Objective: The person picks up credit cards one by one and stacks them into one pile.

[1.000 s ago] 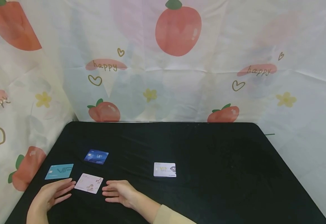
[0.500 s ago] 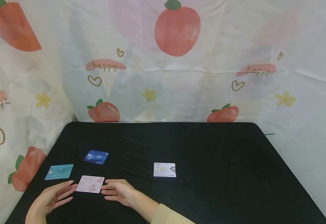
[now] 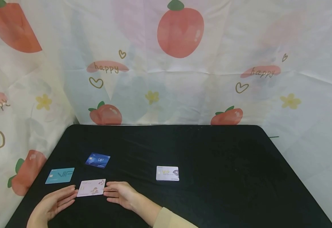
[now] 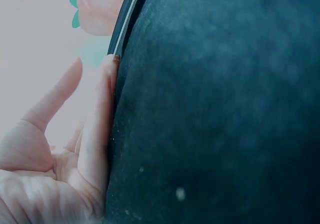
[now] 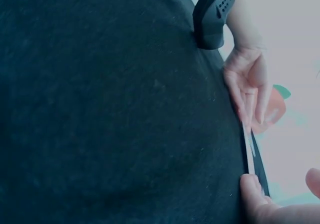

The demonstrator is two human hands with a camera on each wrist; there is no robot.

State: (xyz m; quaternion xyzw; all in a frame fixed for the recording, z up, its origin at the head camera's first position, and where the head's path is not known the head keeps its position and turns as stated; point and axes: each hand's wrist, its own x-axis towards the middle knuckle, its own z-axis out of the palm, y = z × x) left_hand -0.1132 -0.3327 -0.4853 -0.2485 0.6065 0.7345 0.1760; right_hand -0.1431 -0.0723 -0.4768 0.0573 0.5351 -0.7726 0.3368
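Observation:
A pale pink card with small printed flowers lies flat on the black table, at the front left. Against its left edge rest the fingertips of my left hand, fingers stretched out. My right hand touches the opposite edge with outstretched fingers. Neither hand curls round the card. In the right wrist view the card shows only as a thin pale strip between both hands' fingertips. The left wrist view shows my left hand with its thumb held apart from the fingers.
A teal card lies just beyond my left hand, and a blue card farther back. To the right lies a white card marked VIP, seemingly thicker than one card. A fruit-printed curtain hangs behind the table.
The pink card has turned anticlockwise from a slant to nearly straight and shifted slightly. My left hand has moved slightly right; my right fingertips now meet the card's edge. The other cards stay put.

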